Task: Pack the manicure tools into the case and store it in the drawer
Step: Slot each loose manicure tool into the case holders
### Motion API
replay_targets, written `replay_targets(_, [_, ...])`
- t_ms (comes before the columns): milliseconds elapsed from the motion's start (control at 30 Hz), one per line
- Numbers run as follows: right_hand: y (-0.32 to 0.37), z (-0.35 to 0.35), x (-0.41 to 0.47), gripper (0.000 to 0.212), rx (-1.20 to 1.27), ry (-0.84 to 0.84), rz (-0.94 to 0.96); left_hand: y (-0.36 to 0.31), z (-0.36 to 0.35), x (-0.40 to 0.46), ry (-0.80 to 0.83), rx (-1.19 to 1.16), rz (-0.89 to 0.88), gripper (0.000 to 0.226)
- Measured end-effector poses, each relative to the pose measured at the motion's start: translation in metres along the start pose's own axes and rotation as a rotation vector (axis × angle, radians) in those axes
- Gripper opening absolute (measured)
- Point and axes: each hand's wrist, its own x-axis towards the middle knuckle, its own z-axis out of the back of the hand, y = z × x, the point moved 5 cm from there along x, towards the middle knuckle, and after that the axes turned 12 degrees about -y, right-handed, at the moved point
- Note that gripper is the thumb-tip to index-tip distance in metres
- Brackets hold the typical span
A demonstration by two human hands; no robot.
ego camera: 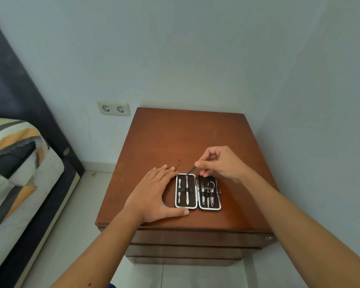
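1. Left hand (154, 193) — flat, palm down, fingers together pointing forward, thumb spread toward the right.
2. Right hand (220, 163) — raised, thumb and fingertips pinched together, wrist bent, forearm extended.

No text, label, brand, number or sign can be read on anything here.

Open black manicure case (197, 192) lying flat, silver tools (207, 194) strapped in both halves, drawers (195, 239) closed
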Motion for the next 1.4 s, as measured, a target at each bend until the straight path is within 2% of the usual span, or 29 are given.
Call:
replay_targets(133, [0.000,-0.001,0.006,0.031,-0.104,0.000,0.014,0.001,0.000,0.000,-0.004,-0.003,0.001,0.124])
replay_targets(300, [-0.002,-0.006,0.012,0.028,-0.263,0.001,0.043,0.001,-0.001,0.000,-0.007,-0.007,0.003,0.124])
replay_targets(533, [-0.003,-0.017,0.011,0.027,-0.490,-0.007,0.199,0.001,-0.001,0.001,-0.006,0.000,0.001,0.124])
replay_targets(700, [-0.009,-0.020,-0.002,0.029,-0.540,-0.040,0.271,0.001,-0.001,0.000,-0.001,0.001,0.004,0.124])
replay_targets(800, [-0.013,-0.020,-0.011,0.040,-0.569,-0.058,0.305,0.001,-0.001,0.000,-0.007,0.003,0.001,0.123])
replay_targets(933, [-0.012,-0.025,-0.025,0.073,-0.681,0.017,0.307,0.001,-0.001,0.000,-0.003,0.004,0.002,0.124])
replay_targets(1000, [-0.013,-0.025,-0.030,0.082,-0.713,0.044,0.286,0.001,-0.001,0.000,-0.010,0.002,-0.002,0.123])
replay_targets(1400, [-0.014,-0.029,-0.046,0.087,-0.726,0.003,0.288,0.001,0.000,0.000,-0.013,0.003,-0.001,0.123])
